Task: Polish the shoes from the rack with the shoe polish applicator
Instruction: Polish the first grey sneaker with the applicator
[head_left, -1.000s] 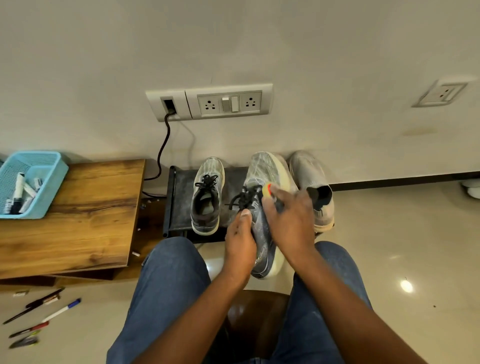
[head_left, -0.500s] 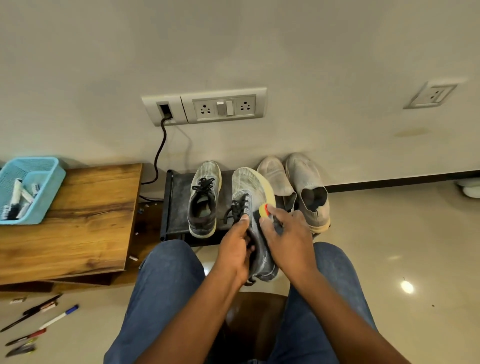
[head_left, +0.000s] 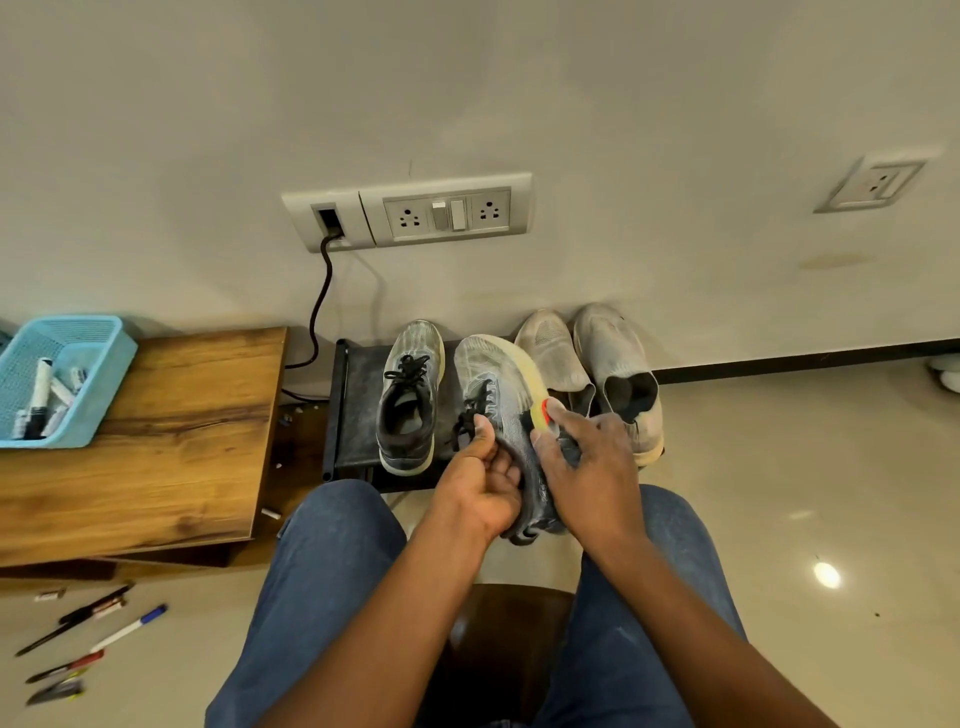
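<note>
- The left hand (head_left: 480, 480) grips the grey laced shoe (head_left: 501, 410) from its inner side, the thumb lying near the black laces, so that the shoe stays lifted above the knees and its outer side is turned toward the other hand.
- The right hand (head_left: 587, 462) has its fingers curled round the shoe polish applicator (head_left: 544, 413) (only a yellow and orange end shows past the fingers) and presses it against the pale sole edge of the held shoe; I judge this is the rubbing step.
- The shoe is tilted, toe pointing to the wall, probably to give the applicator a flat path along the side.
- The second grey shoe (head_left: 410, 400) stands upright on the black rack (head_left: 356, 410), just beside the held one, I think waiting for its turn.
- A pair of pale slip-on shoes (head_left: 597, 364) stands at the right of the rack against the wall; whether they sit on the rack or on the floor I cannot tell.
- The wooden desk (head_left: 171, 447) at the left carries a blue basket (head_left: 62, 379) with markers, and pens (head_left: 88, 644) lie on the floor, well apart from the work.
</note>
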